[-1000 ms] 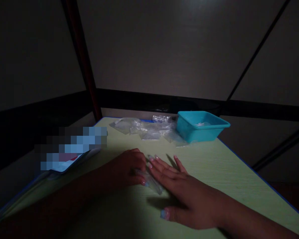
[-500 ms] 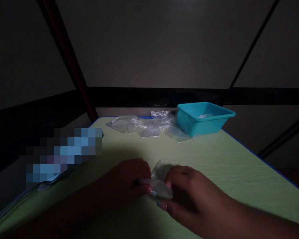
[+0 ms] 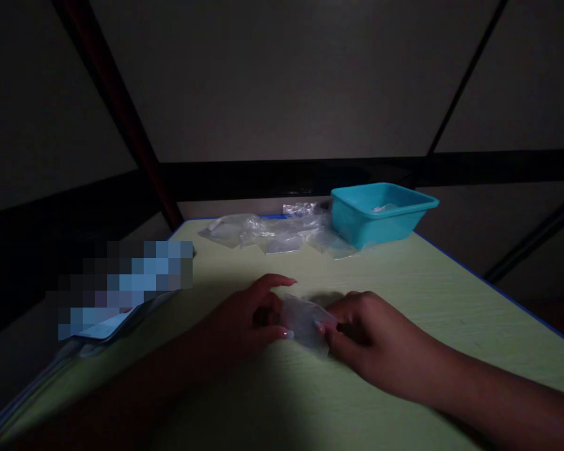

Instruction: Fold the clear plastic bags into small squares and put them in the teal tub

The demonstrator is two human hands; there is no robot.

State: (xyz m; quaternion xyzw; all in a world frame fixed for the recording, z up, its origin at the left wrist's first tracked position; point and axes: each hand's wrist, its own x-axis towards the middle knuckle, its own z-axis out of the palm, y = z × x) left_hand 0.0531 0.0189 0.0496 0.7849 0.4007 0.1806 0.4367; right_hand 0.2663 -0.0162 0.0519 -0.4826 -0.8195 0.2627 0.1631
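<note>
A small clear plastic bag (image 3: 305, 322) is pinched at its right side between the thumb and fingers of my right hand (image 3: 364, 332). It looks folded, with a slanting upper edge. At its left edge is my left hand (image 3: 249, 319), index finger stretched out and thumb apart from it. The left thumb tip meets or nearly meets the bag; contact is hard to tell in the dim light. Farther back lies a spread of clear plastic bags (image 3: 282, 241), beside a turquoise plastic basin (image 3: 380, 225) that has some clear plastic inside.
The pale green table (image 3: 451, 313) has a blue edge. At the left side sits a phone-like device (image 3: 108, 326), mostly blurred out by pixelation, with a cable running toward the lower left. A dark panelled wall (image 3: 282, 81) stands behind the table.
My left hand has loosened from the bag and its fingers have spread. My right hand now pinches the bag, which lies flatter between the hands. The view has shifted slightly.
</note>
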